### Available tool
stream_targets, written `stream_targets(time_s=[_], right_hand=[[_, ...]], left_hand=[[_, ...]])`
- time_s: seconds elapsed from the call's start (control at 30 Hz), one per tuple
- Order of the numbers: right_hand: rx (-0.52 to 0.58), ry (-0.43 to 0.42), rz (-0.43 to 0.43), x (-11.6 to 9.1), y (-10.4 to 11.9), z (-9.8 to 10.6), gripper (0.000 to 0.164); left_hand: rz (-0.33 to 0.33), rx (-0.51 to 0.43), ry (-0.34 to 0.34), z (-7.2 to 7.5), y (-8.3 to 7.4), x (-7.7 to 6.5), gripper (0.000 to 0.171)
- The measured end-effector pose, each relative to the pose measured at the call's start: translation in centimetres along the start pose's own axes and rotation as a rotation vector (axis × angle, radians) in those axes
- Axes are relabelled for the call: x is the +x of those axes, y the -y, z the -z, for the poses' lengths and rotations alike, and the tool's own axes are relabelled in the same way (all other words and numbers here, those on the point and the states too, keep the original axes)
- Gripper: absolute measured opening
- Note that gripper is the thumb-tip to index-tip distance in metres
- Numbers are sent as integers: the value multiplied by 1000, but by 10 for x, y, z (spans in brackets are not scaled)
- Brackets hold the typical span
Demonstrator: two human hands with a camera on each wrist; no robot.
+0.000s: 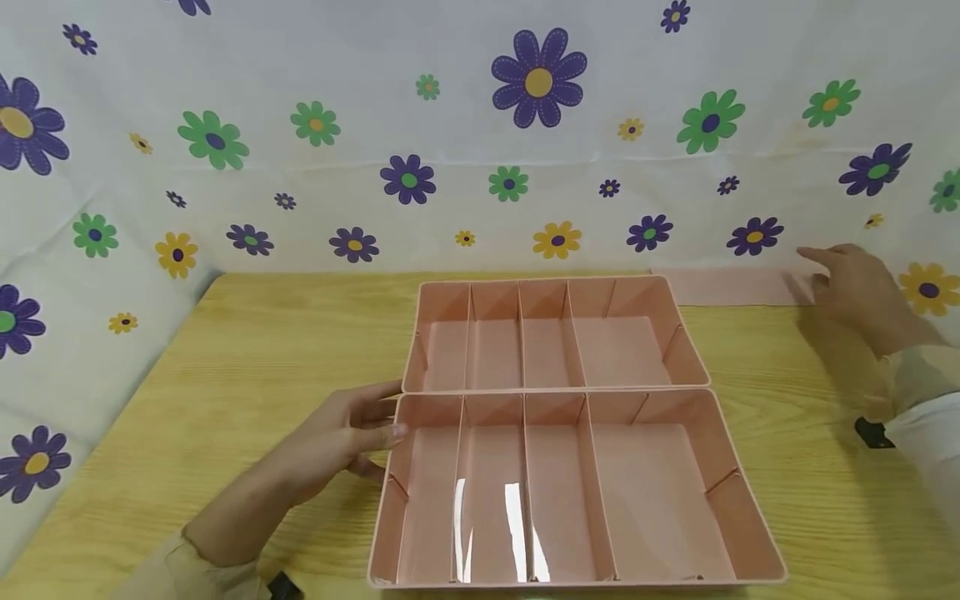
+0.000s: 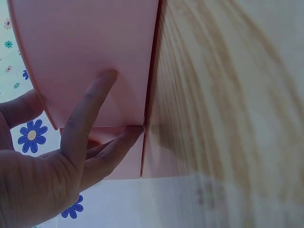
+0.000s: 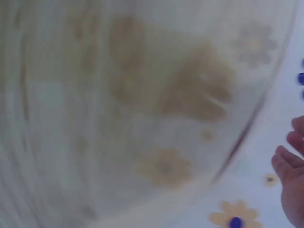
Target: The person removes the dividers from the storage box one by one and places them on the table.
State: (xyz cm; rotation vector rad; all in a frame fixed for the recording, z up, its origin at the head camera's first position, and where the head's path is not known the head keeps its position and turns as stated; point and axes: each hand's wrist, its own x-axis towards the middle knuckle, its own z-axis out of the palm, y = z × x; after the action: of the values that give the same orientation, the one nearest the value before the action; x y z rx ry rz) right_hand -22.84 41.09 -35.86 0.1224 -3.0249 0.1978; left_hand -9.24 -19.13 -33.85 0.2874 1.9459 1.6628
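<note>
With spread fingers of the left hand (image 1: pixel 330 442), touches without gripping the near tray (image 1: pixel 652 500) at left, beside the far tray (image 1: pixel 618 350) on the surface (image 1: pixel 307 333). Holds nothing in the right hand (image 1: pixel 862 287), with fingers loosely bent, at far right.

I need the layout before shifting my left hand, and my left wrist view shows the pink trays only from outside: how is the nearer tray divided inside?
Observer: In the head view, the nearer tray has three narrow compartments on the left and one wide one on the right.
Operator: Got it. And the right hand, where is that?
Observer: The right hand is well to the right of both trays, near the flowered cloth.
Operator: Anything lying between it and the trays?
Observer: Yes, a flat pink strip along the back of the table; I can't tell whether the hand touches it.
</note>
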Motion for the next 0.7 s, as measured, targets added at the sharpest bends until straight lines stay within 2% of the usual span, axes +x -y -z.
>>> stream_targets(time_s=[0.1,0.23,0.37,0.5,0.6,0.7], right_hand=[[-19,-187,115,-1,14,20,41],[-22,-311,258,2,45,47,41],[14,-378,431,3,82,68,42],[84,-461,695,2,123,79,40],[110,-463,882,-6,157,83,39],[123,-438,1027,-21,190,86,36]], left_hand=[[1,3,7,-1,-2,2,68],[11,23,3,-1,-2,1,67],[21,38,-17,-2,-3,0,68],[23,25,-25,-2,-4,0,70],[20,18,-25,-2,-3,-1,71],[10,6,-17,-2,-3,-2,72]])
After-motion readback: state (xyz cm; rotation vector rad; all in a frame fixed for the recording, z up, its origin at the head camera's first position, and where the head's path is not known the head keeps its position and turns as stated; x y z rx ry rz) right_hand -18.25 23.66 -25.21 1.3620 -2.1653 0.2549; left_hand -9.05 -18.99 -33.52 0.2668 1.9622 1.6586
